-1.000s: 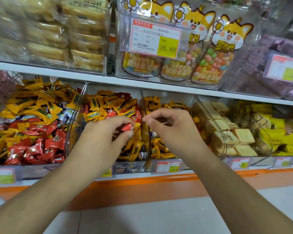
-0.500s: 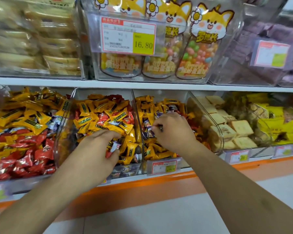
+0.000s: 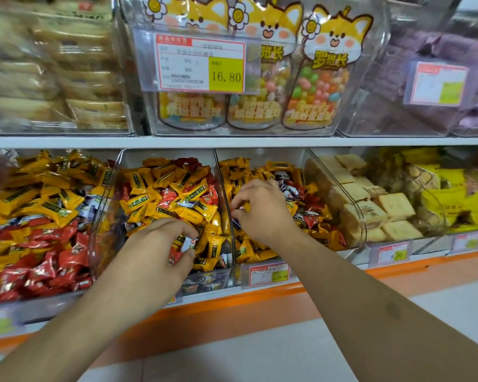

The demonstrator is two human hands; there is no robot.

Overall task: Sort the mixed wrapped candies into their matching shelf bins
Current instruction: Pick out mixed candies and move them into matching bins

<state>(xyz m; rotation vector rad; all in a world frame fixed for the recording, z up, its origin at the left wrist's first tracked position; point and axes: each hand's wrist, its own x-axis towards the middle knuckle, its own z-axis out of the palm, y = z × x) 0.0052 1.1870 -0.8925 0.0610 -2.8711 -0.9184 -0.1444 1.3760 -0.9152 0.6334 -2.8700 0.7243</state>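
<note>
Head view: compared with half a second ago, the left hand [image 3: 160, 249] sits at nearly the same spot low in the centre-left bin [image 3: 105, 205], its thumb and curled fingers pinching a small white-and-red wrapped candy [image 3: 189, 242] at the front of the heap, where before the piece lay deeper under the fingers. The right hand [image 3: 262, 213] remains in the next bin [image 3: 356, 213] to the right, but its fingers now curl around a small orange-wrapped piece [image 3: 246, 207] near the clear divider; how firmly it holds that piece cannot be told. The shelf also fills more of the frame than before. Both bins are clear hard plastic with curved front walls, filled with crinkly, glossy pillow-shaped wrappers, mostly yellow-orange with dark labels, with red and some white-purple ones mixed in. The bin at the left edge [image 3: 39, 296] holds yellow wrappers behind and shiny red ones in front. At centre right lie pale square biscuits [image 3: 392, 208] with a rough crust. On the upper shelf stand transparent pouches [image 3: 315, 92] of round pastel sweets with cartoon fox tops, behind a price tag [image 3: 200, 64] reading 16.80.
</note>
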